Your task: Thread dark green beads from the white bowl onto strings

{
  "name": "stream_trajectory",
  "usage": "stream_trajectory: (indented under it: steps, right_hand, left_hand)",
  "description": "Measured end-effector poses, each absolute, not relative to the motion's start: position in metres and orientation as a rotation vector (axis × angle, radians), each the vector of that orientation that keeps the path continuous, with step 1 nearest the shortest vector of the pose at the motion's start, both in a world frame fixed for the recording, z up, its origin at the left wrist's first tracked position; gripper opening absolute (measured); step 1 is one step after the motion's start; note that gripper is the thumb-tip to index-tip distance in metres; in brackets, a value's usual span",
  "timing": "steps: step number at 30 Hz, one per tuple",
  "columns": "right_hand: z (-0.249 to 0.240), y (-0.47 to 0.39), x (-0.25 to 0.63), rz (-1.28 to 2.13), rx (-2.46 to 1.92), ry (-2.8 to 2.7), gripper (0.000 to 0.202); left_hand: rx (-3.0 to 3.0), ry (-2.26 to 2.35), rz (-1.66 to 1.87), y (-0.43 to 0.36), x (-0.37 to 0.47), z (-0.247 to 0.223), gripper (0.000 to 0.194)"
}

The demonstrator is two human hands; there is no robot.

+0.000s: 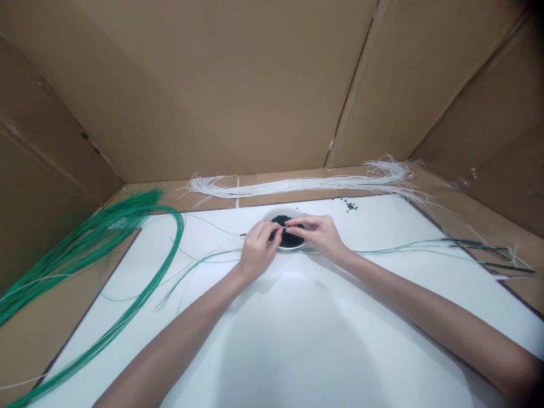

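Over a white bowl (268, 215) of small dark beads (290, 240), my two hands meet with the fingertips pinched. My left hand (260, 245) is closed, thumb against forefinger, at the bowl's left side. From the right, my right hand (322, 233) pinches too, its fingertips almost touching the left ones. A short bit of a thin white strand (284, 228) shows between them. Its ends are hidden by the fingers. Just left of my left hand, a few dark beads (243, 234) sit on a thin green strand (212, 225).
Green strands (174, 226) curve in a thick bundle at left. A white strand bundle (276, 187) lies along the back. Loose dark beads (351, 206) are scattered behind the bowl. Beaded strands (488, 249) extend right across the white board (297, 340). Cardboard walls (255, 85) enclose the space.
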State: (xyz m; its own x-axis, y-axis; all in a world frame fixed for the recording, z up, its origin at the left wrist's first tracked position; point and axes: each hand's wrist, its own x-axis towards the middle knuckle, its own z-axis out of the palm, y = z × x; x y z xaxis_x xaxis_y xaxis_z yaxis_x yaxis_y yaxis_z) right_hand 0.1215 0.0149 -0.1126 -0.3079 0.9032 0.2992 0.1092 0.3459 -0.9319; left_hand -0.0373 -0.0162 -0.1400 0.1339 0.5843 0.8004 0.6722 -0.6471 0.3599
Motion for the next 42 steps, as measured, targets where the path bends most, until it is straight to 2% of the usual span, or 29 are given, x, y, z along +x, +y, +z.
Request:
stream_trajectory:
  steps: [8,42]
  right_hand:
    - [-0.1103,0.0138,0.1231,0.941,-0.916,-1.836,0.016]
    - [-0.1099,0.0159,0.1258,0.898,-0.852,-1.927,0.016]
  left_hand:
    - [-2.317,-1.284,-1.539,-0.0149,-0.0388,-0.1426,0.009]
    - [-2.309,-1.198,-1.478,-0.0172,-0.0375,-0.1388,0.008]
